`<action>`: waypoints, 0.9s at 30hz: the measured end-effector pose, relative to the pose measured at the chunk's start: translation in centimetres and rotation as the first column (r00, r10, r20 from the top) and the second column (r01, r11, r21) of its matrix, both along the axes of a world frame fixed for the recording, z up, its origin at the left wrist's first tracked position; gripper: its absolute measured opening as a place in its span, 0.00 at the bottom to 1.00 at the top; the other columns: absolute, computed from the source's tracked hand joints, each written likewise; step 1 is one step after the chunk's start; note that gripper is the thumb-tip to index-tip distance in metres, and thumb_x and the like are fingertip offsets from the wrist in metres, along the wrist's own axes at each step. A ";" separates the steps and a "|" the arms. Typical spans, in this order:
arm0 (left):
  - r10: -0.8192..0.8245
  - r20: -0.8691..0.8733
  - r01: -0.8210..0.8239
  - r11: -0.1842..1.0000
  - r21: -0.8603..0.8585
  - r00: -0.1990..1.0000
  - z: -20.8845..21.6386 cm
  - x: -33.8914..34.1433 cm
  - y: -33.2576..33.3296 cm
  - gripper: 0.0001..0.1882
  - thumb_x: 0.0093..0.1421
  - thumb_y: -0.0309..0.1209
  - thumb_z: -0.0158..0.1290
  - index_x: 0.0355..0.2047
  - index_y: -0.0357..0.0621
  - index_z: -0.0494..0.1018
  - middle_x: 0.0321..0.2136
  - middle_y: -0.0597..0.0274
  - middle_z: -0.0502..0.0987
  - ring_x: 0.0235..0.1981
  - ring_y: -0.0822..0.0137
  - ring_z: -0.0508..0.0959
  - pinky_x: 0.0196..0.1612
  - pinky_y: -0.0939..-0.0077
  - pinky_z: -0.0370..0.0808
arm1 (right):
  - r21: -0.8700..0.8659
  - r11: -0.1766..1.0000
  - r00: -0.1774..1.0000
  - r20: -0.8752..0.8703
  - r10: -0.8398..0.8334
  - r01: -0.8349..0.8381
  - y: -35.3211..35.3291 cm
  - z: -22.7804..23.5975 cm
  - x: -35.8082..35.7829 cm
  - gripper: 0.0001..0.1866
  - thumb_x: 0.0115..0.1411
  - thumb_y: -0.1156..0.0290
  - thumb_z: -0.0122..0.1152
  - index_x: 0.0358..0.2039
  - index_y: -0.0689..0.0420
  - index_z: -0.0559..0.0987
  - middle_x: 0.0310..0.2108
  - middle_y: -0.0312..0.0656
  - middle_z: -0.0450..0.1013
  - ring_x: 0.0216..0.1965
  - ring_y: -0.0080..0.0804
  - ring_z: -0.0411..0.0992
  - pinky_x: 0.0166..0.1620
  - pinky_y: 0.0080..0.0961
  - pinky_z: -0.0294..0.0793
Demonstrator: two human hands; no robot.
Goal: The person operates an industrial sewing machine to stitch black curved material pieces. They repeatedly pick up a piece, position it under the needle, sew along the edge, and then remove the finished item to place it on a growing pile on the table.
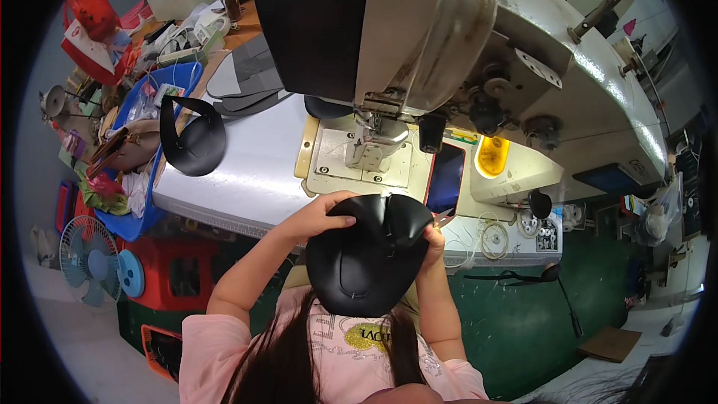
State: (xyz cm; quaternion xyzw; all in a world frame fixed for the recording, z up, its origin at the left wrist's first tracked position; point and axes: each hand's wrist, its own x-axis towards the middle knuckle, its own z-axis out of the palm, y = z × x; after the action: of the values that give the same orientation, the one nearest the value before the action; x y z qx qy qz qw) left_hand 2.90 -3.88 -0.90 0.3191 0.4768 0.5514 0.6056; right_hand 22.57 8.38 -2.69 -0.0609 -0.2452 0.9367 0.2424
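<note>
Between my two hands, close to my chest, is a smooth black leather-like piece (359, 254), rounded at the bottom, with a curved U-shaped line and a seam running down from its upper edge. My left hand (329, 217) grips its upper left edge, thumb lying on the face. At the right edge, my right hand (432, 245) pinches it, partly hidden behind. A small shiny pointed thing (446, 217) shows by my right fingers; I cannot tell what it is. Beyond the piece stands a sewing machine (378, 153), its needle area over a pale metal plate.
Another black piece (196, 142) with a strap lies on the white table (239, 179), near grey sheets (250, 78). A dark phone-like slab (446, 178) and bobbins (548, 238) lie to the right. A blue bin (153, 217), a fan (91, 260) and a red stool (168, 284) stand left.
</note>
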 end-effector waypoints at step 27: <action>-0.247 -0.050 0.244 0.969 -0.046 0.968 4.4 -2.4 0.7 0.19 0.49 0.31 0.55 0.39 0.30 0.69 0.32 0.59 0.75 0.33 0.72 0.73 0.39 0.77 0.70 | 0.318 0.946 0.997 0.060 0.044 -0.061 6.2 -3.4 0.3 0.34 0.46 0.39 0.54 0.28 0.65 0.71 0.25 0.40 0.71 0.24 0.22 0.69 0.27 0.14 0.69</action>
State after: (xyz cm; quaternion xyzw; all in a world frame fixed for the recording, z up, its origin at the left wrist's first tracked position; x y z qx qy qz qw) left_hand 0.54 -3.17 3.53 0.3788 0.4612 0.4536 0.6619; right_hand 22.82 14.62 -6.06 -0.0386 -0.4015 0.8888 0.2177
